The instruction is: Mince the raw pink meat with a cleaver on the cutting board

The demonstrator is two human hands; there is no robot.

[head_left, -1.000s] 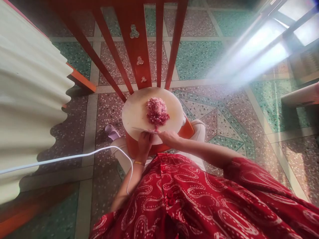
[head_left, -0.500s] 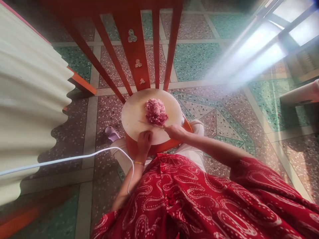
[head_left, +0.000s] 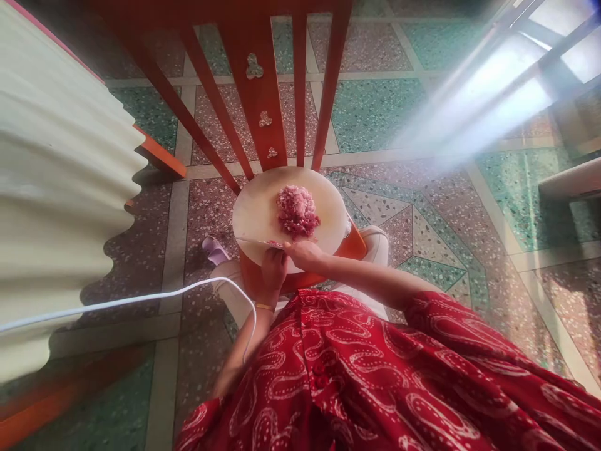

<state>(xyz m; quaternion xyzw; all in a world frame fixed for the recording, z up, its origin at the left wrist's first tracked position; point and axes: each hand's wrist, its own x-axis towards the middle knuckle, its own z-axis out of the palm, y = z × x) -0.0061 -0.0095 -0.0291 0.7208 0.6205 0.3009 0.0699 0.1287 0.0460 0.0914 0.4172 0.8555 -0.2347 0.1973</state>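
A heap of chopped pink and red meat (head_left: 298,210) lies on a round, pale cutting board (head_left: 253,207). My right hand (head_left: 304,255) is closed around the handle of a knife (head_left: 256,241). Its thin blade points left over the near part of the board, with small red bits on it. Right below the blade is my left hand (head_left: 275,268), its fingers curled in at the board's near edge. Those fingers come up to the blade by my right hand; what they hold, if anything, is hidden.
The board rests on an orange-red wooden chair (head_left: 263,134), its slatted back on the far side. A white cable (head_left: 141,302) crosses from the left to my left arm. A wavy-edged cream cover (head_left: 61,188) hangs at the left. A lilac slipper (head_left: 216,250) shows beside the chair.
My right hand has moved left and nearer to me with the knife, bringing the blade over my left hand. The meat heap stays in place on the board.
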